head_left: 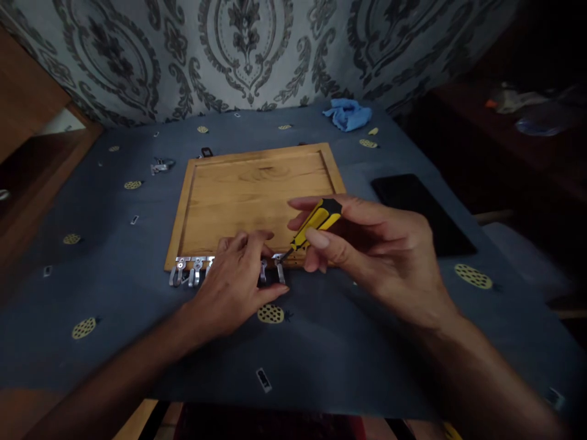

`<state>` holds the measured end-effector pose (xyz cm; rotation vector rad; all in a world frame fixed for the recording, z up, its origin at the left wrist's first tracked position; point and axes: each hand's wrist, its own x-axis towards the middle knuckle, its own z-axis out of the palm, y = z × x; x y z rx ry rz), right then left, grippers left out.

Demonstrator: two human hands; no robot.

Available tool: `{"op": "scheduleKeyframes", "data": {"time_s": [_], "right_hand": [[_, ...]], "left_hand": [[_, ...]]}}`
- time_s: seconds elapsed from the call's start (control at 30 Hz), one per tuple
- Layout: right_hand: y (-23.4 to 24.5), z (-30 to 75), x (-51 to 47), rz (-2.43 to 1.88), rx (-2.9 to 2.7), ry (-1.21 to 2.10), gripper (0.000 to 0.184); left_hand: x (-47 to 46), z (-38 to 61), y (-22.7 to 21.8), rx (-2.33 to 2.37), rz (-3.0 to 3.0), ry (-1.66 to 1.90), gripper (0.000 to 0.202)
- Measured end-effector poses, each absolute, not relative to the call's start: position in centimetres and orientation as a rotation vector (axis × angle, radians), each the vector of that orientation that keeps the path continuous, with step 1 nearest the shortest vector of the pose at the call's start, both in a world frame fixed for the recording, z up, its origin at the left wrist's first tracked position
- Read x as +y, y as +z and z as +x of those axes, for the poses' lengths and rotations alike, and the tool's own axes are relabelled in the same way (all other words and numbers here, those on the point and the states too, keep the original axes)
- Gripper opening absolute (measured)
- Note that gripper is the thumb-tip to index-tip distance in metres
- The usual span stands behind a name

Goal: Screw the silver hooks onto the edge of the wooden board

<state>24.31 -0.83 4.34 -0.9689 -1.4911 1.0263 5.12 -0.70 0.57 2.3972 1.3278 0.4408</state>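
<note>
A wooden board (257,201) with a raised frame lies on the table, several metal hooks (197,269) lined up along its near edge. My right hand (385,244) grips a yellow-and-black screwdriver (316,223), tilted down to the left. Its tip meets the top of the rightmost hook (280,269) in the row. My left hand (238,275) rests over the middle of that row and hides some hooks. Its thumb and fingers are bent around the rightmost hook, the thumb at the lower end.
One loose metal hook (161,165) lies to the board's left. Behind the board is a small dark fitting (206,152). A crumpled blue cloth (348,115) sits at the back right, and a black flat tablet-like object (422,211) lies on the right. The tablecloth (114,275) has pineapple prints.
</note>
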Motion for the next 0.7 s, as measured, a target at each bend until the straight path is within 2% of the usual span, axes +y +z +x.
{"op": "scheduleKeyframes", "data": {"time_s": [0.23,0.5,0.7], "right_hand": [[3.75,24.27,-0.79,-1.006,-1.434,0.968,0.027],[3.96,24.52,-0.77,-0.960,-1.466,1.006,0.016],[3.71,24.02,-1.00,-0.965,-1.343,0.807,0.024]], "left_hand": [[-0.69,5.04,0.44,1.316,2.388,0.464,0.064],[-0.69,5.02,0.65,1.293,2.395,0.443,0.053],[-0.67,5.04,0.68,1.309,2.397,0.430,0.055]]}}
